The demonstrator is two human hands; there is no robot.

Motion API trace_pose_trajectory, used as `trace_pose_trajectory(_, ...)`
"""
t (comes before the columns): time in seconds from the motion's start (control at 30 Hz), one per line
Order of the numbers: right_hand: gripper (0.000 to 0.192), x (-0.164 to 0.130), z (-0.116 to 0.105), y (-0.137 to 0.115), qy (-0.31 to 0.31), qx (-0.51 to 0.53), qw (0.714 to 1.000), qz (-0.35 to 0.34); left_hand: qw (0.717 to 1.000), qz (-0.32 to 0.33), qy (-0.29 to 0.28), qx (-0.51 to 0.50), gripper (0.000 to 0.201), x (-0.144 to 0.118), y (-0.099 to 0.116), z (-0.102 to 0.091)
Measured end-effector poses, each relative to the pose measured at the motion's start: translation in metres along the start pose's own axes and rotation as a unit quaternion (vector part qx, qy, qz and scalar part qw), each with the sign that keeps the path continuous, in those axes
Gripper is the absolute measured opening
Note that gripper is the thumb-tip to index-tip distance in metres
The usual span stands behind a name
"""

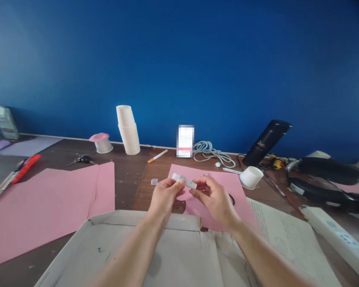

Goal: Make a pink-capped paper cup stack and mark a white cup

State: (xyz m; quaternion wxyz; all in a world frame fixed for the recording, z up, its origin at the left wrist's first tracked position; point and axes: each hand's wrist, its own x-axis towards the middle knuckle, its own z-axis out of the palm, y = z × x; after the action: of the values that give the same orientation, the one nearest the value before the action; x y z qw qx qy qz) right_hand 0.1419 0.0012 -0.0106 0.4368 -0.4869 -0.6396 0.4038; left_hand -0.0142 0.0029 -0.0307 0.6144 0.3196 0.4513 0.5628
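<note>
Object: we see a small white tube (184, 181), like a glue stick, with a faint blue mark near its left end.
Pose: we see it held nearly level, left end slightly higher, above the pink sheet (215, 187).
Grip: our left hand (165, 196) pinches it at 9 o'clock, our right hand (214, 198) at 3 o'clock.
Cap: we see a small clear cap (154, 181) on the table, at 9 o'clock from the tube.

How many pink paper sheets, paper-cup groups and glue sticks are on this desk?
Pink paper sheets: 2, left sheet and middle sheet
Cup groups: 2, cup stack and tipped cup
Glue sticks: 1, glue stick, held by left hand and right hand
Total: 5
</note>
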Motion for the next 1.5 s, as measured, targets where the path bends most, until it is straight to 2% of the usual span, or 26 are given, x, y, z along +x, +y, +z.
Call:
trace_pose_trajectory(0.17, 0.028, 0.002, -0.001, -0.001, -0.029, 0.093, 0.992, 0.075, 0.999, 0.025, -0.025, 0.003, 0.031, -0.001, 0.001, 0.0)
trace_pose_trajectory(0.3, 0.03, 0.006, -0.002, 0.004, -0.071, 0.219, 0.955, 0.185, 0.999, 0.048, -0.021, 0.011, 0.03, -0.002, 0.002, 0.001)
trace_pose_trajectory(0.37, 0.032, 0.008, -0.002, 0.006, -0.081, 0.239, 0.943, 0.217, 0.999, 0.038, -0.014, 0.011, 0.03, -0.001, 0.002, 0.001)
trace_pose_trajectory(0.43, 0.033, 0.008, -0.002, 0.006, -0.069, 0.202, 0.958, 0.191, 1.0, 0.016, -0.003, 0.003, 0.031, -0.001, 0.001, 0.001)
trace_pose_trajectory(0.57, 0.041, 0.004, 0.001, 0.001, -0.018, 0.077, 0.996, 0.04, 0.999, -0.001, 0.019, -0.049, 0.031, 0.001, 0.0, 0.001)
trace_pose_trajectory(0.67, 0.028, 0.0, 0.004, -0.002, 0.006, 0.004, 1.0, -0.009, 0.997, 0.002, 0.008, -0.08, 0.029, 0.0, 0.002, 0.002)
trace_pose_trajectory(0.73, 0.025, 0.0, 0.004, -0.002, 0.009, 0.004, 1.0, 0.008, 0.996, 0.001, -0.006, -0.087, 0.029, -0.001, 0.003, 0.003)
trace_pose_trajectory(0.83, 0.027, 0.002, 0.002, 0.002, -0.023, 0.113, 0.988, 0.098, 0.997, 0.006, -0.016, -0.075, 0.027, -0.003, 0.004, 0.004)
trace_pose_trajectory(0.93, 0.03, 0.007, -0.003, 0.007, -0.087, 0.247, 0.939, 0.222, 0.999, -0.002, -0.015, -0.045, 0.028, -0.004, 0.004, 0.005)
trace_pose_trajectory(1.0, 0.034, 0.009, -0.005, 0.009, -0.108, 0.262, 0.924, 0.257, 1.0, 0.0, -0.012, -0.029, 0.028, -0.004, 0.003, 0.005)
trace_pose_trajectory(1.07, 0.037, 0.01, -0.007, 0.008, -0.086, 0.212, 0.947, 0.227, 1.0, 0.002, -0.006, -0.02, 0.029, -0.003, 0.002, 0.005)
trace_pose_trajectory(1.17, 0.043, 0.008, -0.006, 0.005, -0.039, 0.117, 0.985, 0.119, 1.0, -0.004, 0.005, -0.016, 0.031, -0.001, 0.0, 0.004)
trace_pose_trajectory(1.23, 0.044, 0.006, -0.004, 0.004, -0.029, 0.07, 0.995, 0.057, 1.0, -0.002, 0.01, -0.017, 0.031, 0.0, -0.001, 0.002)
trace_pose_trajectory(1.3, 0.035, 0.004, -0.002, 0.004, -0.024, 0.039, 0.999, 0.025, 1.0, 0.001, 0.005, -0.017, 0.032, 0.001, -0.002, 0.001)
trace_pose_trajectory(1.4, 0.028, 0.004, -0.001, 0.005, -0.03, 0.061, 0.997, 0.046, 1.0, 0.008, -0.003, -0.017, 0.031, 0.0, -0.001, 0.001)
trace_pose_trajectory(1.5, 0.029, 0.007, -0.004, 0.006, -0.066, 0.161, 0.975, 0.141, 1.0, 0.011, -0.008, -0.018, 0.03, -0.002, 0.001, 0.002)
